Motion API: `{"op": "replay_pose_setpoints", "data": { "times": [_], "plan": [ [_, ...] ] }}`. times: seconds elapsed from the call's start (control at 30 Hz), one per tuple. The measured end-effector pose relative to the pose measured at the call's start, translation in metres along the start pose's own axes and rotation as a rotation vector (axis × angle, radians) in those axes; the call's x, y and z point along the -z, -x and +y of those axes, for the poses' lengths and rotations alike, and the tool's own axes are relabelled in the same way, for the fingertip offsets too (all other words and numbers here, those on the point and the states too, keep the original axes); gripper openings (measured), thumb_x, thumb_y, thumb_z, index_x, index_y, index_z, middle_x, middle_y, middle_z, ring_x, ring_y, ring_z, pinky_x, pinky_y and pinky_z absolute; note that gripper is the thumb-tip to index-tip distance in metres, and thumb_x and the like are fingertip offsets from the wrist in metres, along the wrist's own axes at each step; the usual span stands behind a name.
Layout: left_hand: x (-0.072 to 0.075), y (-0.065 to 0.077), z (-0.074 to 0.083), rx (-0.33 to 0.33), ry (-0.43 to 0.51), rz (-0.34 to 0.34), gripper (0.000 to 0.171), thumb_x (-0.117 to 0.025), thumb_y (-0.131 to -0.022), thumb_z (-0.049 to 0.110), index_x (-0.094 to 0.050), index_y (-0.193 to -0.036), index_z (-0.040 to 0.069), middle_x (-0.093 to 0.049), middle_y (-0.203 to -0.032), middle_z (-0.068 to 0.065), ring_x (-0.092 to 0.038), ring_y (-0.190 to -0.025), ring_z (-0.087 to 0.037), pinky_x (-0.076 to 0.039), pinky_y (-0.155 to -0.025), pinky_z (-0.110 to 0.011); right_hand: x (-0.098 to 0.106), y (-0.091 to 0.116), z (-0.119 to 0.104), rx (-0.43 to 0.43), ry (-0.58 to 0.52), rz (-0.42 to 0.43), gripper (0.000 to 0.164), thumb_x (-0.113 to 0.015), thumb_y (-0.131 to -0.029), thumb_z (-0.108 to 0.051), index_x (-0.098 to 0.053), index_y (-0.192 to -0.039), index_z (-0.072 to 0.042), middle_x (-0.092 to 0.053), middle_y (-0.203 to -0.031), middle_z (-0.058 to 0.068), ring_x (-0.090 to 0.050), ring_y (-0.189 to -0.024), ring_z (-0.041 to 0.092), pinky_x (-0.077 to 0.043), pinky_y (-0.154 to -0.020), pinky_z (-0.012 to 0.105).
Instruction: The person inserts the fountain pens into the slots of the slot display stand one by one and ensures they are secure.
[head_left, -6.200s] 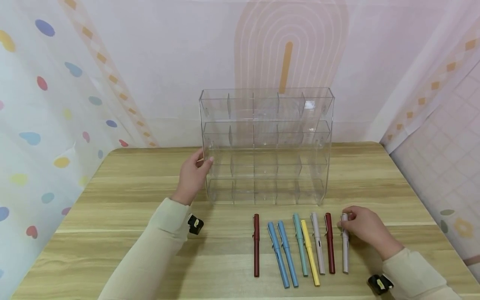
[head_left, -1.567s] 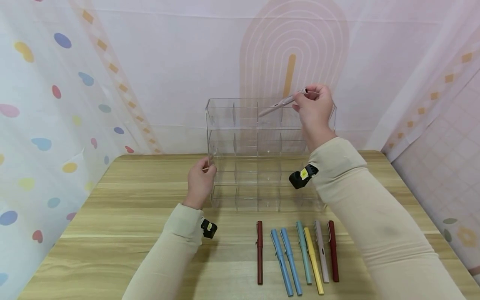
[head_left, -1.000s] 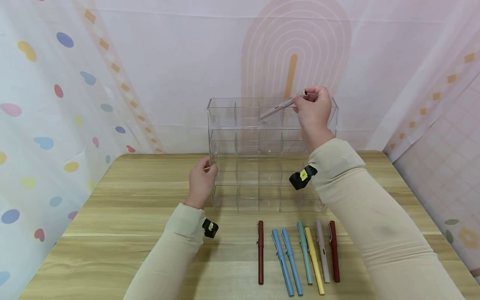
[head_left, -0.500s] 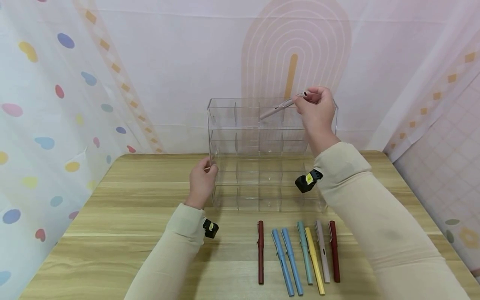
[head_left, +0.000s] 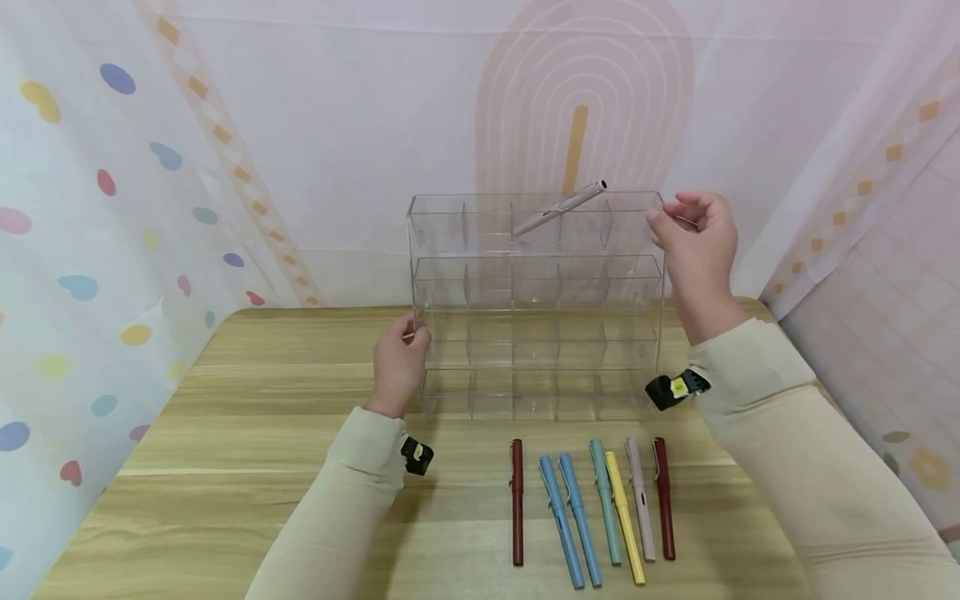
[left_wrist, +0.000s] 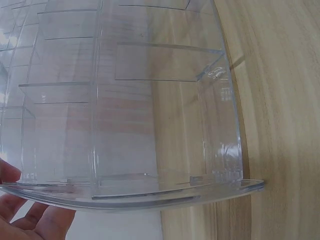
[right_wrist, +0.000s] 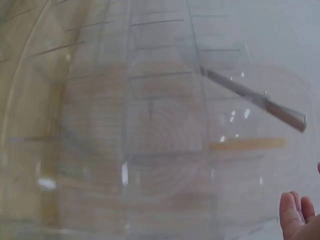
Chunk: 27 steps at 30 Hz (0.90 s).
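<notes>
A clear acrylic rack (head_left: 512, 310) with tiered compartments stands upright on the table. My left hand (head_left: 400, 362) grips its left side panel; in the left wrist view, thumb and fingers (left_wrist: 57, 220) lie on either side of that panel. A pale pinkish-grey pen (head_left: 558, 210) leans diagonally in the top tier, lower end at the middle compartment and upper end sticking out to the right. It also shows in the right wrist view, free of any fingers. My right hand (head_left: 697, 250) is at the rack's top right corner, away from the pen, its fingers loosely bent and holding nothing.
Several pens lie in front of the rack: a dark red pen (head_left: 517, 502), two blue pens (head_left: 562, 522), a green pen (head_left: 606, 502), a yellow pen (head_left: 626, 518), a pinkish-grey pen (head_left: 641, 500) and another dark red pen (head_left: 664, 498). A patterned curtain (head_left: 337, 125) hangs behind.
My right hand picked up the rightmost pinkish-grey pen, carried it to the top tier, then let go and moved right. The pen stays leaning there. My left hand still holds the rack.
</notes>
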<state>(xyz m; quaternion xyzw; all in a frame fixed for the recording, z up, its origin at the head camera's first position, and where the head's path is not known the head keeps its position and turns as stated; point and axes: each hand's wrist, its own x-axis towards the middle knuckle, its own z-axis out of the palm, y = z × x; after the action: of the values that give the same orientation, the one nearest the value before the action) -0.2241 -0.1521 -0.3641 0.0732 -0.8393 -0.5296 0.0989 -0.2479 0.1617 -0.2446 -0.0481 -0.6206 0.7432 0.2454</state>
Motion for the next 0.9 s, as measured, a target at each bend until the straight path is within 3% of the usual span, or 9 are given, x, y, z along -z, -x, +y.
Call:
{"op": "replay_pose_setpoints", "data": {
  "times": [0.27, 0.53, 0.73, 0.9],
  "plan": [
    [0.003, 0.002, 0.002, -0.003, -0.004, -0.001, 0.036, -0.044, -0.096, 0.011, -0.056, -0.128, -0.002, -0.059, -0.125, -0.020, -0.056, -0.115, -0.031, -0.049, -0.081, -0.036, 0.036, 0.014, 0.021, -0.058, 0.007, 0.026, 0.026, -0.066, -0.084, 0.004, -0.052, -0.099, -0.013, -0.054, -0.095, 0.000, -0.056, -0.087, 0.009, -0.051, -0.067, 0.014],
    [0.002, 0.001, 0.002, 0.003, 0.009, 0.000, 0.038, -0.044, -0.096, 0.010, -0.055, -0.131, 0.000, -0.059, -0.125, -0.020, -0.055, -0.117, -0.031, -0.048, -0.091, -0.042, 0.075, 0.030, 0.046, -0.214, 0.136, -0.009, 0.024, -0.063, -0.089, -0.001, -0.049, -0.101, -0.016, -0.051, -0.098, -0.003, -0.053, -0.087, 0.005, -0.050, -0.070, 0.011],
    [0.002, 0.002, 0.002, 0.003, 0.019, -0.002, 0.039, -0.045, -0.096, 0.010, -0.054, -0.133, 0.000, -0.059, -0.125, -0.019, -0.056, -0.116, -0.031, -0.049, -0.092, -0.042, 0.099, 0.049, 0.069, -0.221, 0.390, -0.142, 0.021, -0.061, -0.092, -0.008, -0.050, -0.109, -0.011, -0.051, -0.100, -0.004, -0.054, -0.086, -0.001, -0.050, -0.073, 0.012],
    [0.002, 0.002, 0.001, 0.004, 0.019, -0.005, 0.039, -0.045, -0.096, 0.011, -0.055, -0.132, 0.001, -0.059, -0.124, -0.019, -0.056, -0.116, -0.031, -0.049, -0.091, -0.043, 0.115, 0.064, 0.088, -0.263, 0.621, -0.267, 0.045, -0.059, -0.094, -0.016, -0.043, -0.130, 0.006, -0.052, -0.112, 0.006, -0.052, -0.090, 0.004, -0.050, -0.075, 0.016]
  ]
}}
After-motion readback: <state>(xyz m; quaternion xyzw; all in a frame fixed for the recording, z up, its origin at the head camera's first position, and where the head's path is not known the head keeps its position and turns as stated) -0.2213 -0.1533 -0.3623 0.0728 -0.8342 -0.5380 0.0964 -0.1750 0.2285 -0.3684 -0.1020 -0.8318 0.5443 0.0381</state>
